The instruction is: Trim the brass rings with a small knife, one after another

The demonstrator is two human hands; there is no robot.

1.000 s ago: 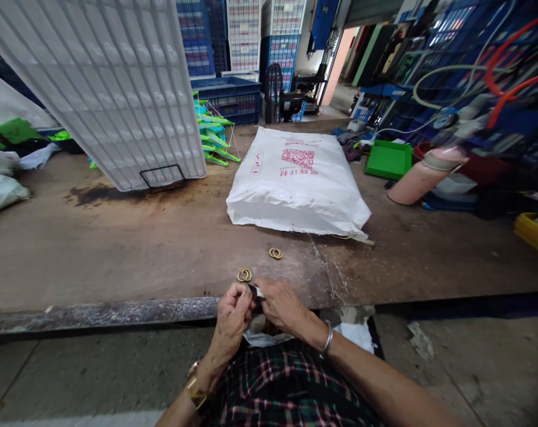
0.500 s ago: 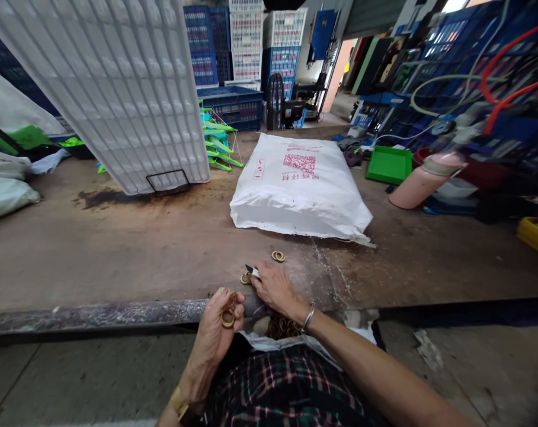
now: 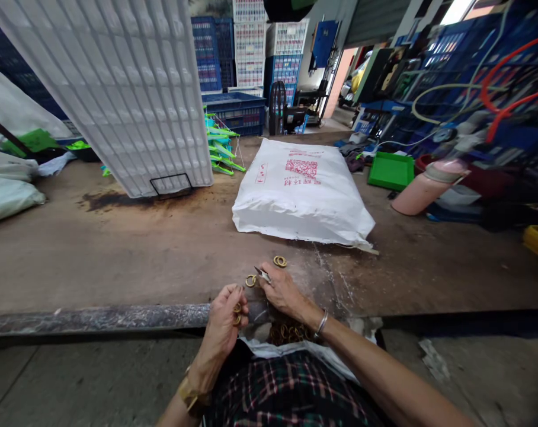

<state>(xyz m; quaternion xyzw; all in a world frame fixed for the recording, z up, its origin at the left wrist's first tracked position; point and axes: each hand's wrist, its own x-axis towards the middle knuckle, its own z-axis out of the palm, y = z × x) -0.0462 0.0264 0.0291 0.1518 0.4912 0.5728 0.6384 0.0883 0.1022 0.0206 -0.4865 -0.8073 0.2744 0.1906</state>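
My left hand [image 3: 227,314] is closed at the table's front edge, with gold-coloured rings [image 3: 237,314] between its fingers. My right hand [image 3: 284,290] rests low over the table, closed on a small knife [image 3: 262,274] with a pale handle and a dark pointed blade aimed left. Just left of that blade lies a gold-coloured ring [image 3: 250,280] on the wood. Another pair of overlapping rings [image 3: 280,261] sits beyond my right hand. Below the edge, in a white sack at my lap, is a heap of similar rings [image 3: 289,333], partly covered by my right wrist.
A full white printed sack [image 3: 302,193] lies across the middle of the wooden table [image 3: 95,261]. At the left stands a tall ribbed white panel [image 3: 144,101] on a wire stand. A green tray [image 3: 390,171] and a pink bottle [image 3: 422,188] are on the right. Stacked crates [image 3: 249,44] stand behind.
My left hand has turned, so its rings show edge-on. My right hand and the knife have shifted slightly right, and the ring by the blade now shows more fully. The view has tilted slightly.
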